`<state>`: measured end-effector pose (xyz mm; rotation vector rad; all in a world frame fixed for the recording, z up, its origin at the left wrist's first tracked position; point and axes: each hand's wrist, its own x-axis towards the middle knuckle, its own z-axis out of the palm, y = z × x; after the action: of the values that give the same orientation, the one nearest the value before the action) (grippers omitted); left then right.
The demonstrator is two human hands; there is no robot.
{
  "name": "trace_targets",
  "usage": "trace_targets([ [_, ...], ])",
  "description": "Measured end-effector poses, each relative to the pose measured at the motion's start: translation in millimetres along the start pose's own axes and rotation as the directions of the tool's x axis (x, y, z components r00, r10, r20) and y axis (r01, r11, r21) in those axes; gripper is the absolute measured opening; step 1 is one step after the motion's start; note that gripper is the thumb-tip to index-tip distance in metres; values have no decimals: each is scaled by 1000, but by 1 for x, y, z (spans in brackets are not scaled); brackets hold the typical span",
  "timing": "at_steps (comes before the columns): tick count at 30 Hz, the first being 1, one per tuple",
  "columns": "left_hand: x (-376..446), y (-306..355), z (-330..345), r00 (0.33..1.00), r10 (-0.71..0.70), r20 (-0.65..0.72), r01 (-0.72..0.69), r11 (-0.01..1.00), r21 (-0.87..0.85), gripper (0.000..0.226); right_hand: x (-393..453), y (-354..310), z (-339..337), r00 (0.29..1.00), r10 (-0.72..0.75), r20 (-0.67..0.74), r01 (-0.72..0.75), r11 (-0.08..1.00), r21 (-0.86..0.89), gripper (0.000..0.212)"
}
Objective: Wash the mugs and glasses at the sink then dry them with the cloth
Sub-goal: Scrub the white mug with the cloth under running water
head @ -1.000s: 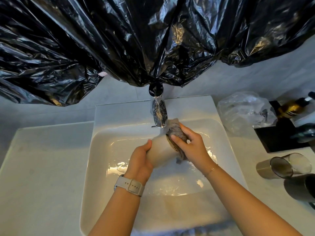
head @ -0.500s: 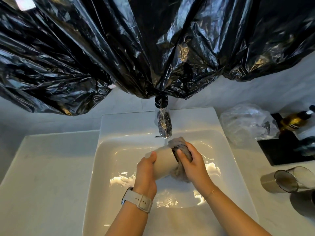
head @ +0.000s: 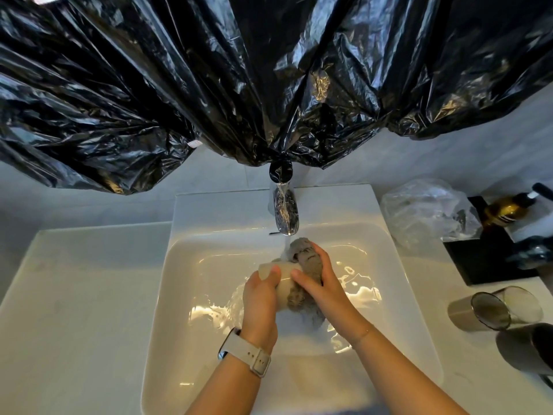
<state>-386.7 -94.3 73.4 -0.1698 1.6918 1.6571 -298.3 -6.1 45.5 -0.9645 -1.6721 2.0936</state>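
Note:
Over the white sink [head: 185,295] my left hand [head: 259,298] grips a cream mug [head: 282,272] lying on its side. My right hand [head: 321,284] holds a grey cloth [head: 306,262] wrapped over the mug's mouth end. Water runs from the chrome tap [head: 285,212] onto the cloth and mug. On the counter at the right a smoky glass [head: 490,311] lies on its side, with a dark tumbler [head: 526,348] just in front of it.
Black plastic sheeting [head: 239,85] hangs over the wall above the tap. A crumpled clear plastic bag [head: 425,211], a black tray [head: 484,259] and an amber pump bottle [head: 508,209] sit at the right. A white counter [head: 74,310] spreads to the left.
The view has tilted down. My right hand has slid the cloth round the mug's end, from inside the mouth to over the rim, and water now falls on it.

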Motion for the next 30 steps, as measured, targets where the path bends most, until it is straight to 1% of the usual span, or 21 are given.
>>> trace_targets([
  [2, 0, -2, -1, 999, 41, 1, -41, 999, 13, 19, -2, 5, 0, 1000, 6, 7, -6, 1000, 3, 70],
  [5, -1, -9, 2, 994, 109, 26, -110, 992, 54, 17, 2, 4, 9, 993, 14, -116, -2, 995, 97, 57],
  [6, -2, -13, 3, 988, 150, 21, -151, 982, 113, 15, 7, 2, 13, 987, 60, -150, -36, 987, 158, 53],
  [7, -3, -18, 3, 976, 218, 16, -217, 956, 198, 13, 13, -2, 16, 977, 141, -162, -100, 966, 237, 49],
  [8, -4, -24, 2, 950, 310, 22, -302, 906, 297, 11, 20, -5, 17, 958, 251, -138, -195, 925, 327, 45],
  [10, -5, -31, -3, 877, 472, 90, -455, 755, 473, 15, 29, -12, 16, 885, 465, 34, -432, 791, 433, 35],
  [11, -4, -32, -5, 847, 513, 137, -501, 688, 525, 16, 32, -16, 15, 845, 520, 123, -515, 730, 449, 34],
  [12, -2, -32, -6, 833, 525, 173, -524, 651, 550, 16, 34, -16, 13, 821, 542, 181, -558, 694, 455, 36],
  [13, 0, -30, -7, 836, 515, 187, -523, 647, 555, 15, 34, -12, 13, 817, 543, 196, -566, 686, 458, 39],
  [14, 3, -27, -6, 853, 491, 177, -501, 674, 543, 13, 33, -10, 15, 831, 525, 186, -545, 701, 460, 41],
  [15, 7, -23, -6, 877, 457, 149, -463, 721, 515, 10, 30, -5, 18, 864, 483, 139, -488, 741, 461, 40],
  [17, 15, -14, -5, 939, 336, 67, -333, 852, 404, 3, 23, 6, 26, 947, 320, -32, -280, 870, 406, 40],
  [18, 18, -10, -6, 967, 253, 37, -252, 917, 310, 6, 18, 10, 29, 971, 215, -107, -173, 934, 314, 47],
  [19, 20, -6, -7, 985, 168, 32, -171, 964, 205, 11, 15, 14, 28, 983, 120, -138, -92, 977, 193, 56],
  [20, 21, -1, -8, 995, 92, 47, -97, 989, 108, 15, 12, 15, 27, 990, 55, -128, -44, 996, 84, 65],
  [21, 20, 3, -8, 997, 39, 64, -41, 998, 39, 17, 11, 14, 24, 995, 26, -94, -26, 1000, 2, 73],
  [23, 19, 4, -8, 997, -3, 81, 4, 1000, -20, 18, 11, 12, 17, 998, 32, -51, -36, 997, -71, 75],
  [25, 14, -2, -6, 997, 51, 52, -52, 998, 21, 19, 15, 7, 17, 992, 44, -118, -49, 998, -46, 72],
  [27, 8, -11, -5, 986, 160, 44, -164, 982, 93, 18, 23, -1, 17, 982, 112, -150, -107, 993, 46, 70],
  [29, 1, -16, -9, 950, 298, 87, -309, 938, 157, 18, 30, -12, 15, 964, 252, -84, -238, 959, 154, 70],
  [30, 0, -17, -12, 923, 363, 129, -383, 900, 207, 26, 33, -18, 12, 936, 352, -32, -339, 918, 204, 65],
])
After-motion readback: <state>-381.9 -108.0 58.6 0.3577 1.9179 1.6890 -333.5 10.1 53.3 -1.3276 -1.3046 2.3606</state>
